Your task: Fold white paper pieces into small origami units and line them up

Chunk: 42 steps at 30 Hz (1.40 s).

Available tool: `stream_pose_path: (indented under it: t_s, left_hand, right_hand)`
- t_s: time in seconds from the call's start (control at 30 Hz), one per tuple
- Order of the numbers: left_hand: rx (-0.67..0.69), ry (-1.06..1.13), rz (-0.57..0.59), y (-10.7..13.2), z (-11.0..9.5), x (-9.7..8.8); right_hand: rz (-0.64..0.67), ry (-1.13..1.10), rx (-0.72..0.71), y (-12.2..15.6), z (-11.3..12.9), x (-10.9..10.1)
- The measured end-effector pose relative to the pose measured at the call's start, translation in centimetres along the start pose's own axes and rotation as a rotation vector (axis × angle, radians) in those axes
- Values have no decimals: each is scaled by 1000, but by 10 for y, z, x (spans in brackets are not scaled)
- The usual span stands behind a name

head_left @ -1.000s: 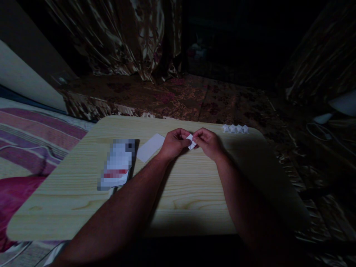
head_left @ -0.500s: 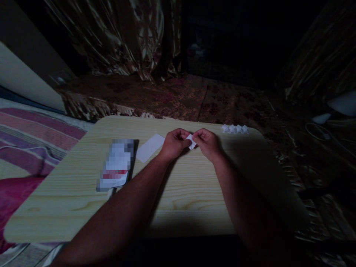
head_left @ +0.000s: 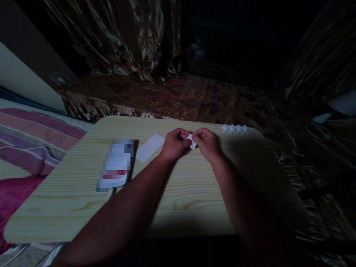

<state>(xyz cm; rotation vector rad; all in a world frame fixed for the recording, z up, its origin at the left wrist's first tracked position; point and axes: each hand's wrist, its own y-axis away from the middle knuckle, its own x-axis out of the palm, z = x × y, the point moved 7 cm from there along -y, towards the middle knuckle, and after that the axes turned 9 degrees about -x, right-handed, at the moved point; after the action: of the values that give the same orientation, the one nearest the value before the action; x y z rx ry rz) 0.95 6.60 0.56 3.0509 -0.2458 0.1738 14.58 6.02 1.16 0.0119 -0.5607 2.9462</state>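
Note:
Both of my hands meet over the far middle of a light wooden table (head_left: 83, 207). My left hand (head_left: 174, 144) and my right hand (head_left: 207, 143) pinch a small folded white paper piece (head_left: 191, 141) between their fingertips, just above the tabletop. To the left of my left hand a blank white card (head_left: 150, 147) lies flat. A row of several small white folded paper stars (head_left: 235, 128) sits near the table's far right edge, beyond my right hand.
A blurred white and red packet (head_left: 116, 165) lies on the table's left part. Striped pink bedding (head_left: 30, 141) is at the left. Dark patterned fabric (head_left: 178, 96) covers the floor behind the table. White cables (head_left: 319, 129) lie at the far right.
My fingers have shifted slightly on the paper piece, which looks a little smaller and more folded. The arms stay where they were.

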Motion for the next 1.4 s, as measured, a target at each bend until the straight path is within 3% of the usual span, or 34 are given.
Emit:
stream_pose_path:
  t_s: [1.07, 1.4]
  left_hand:
    - [-29, 10, -49, 2, 1, -3]
    - [-15, -15, -15, 0, 2, -1]
  right_hand:
    - [-1, 25, -33, 1, 1, -4]
    - [3, 17, -34, 0, 8, -2]
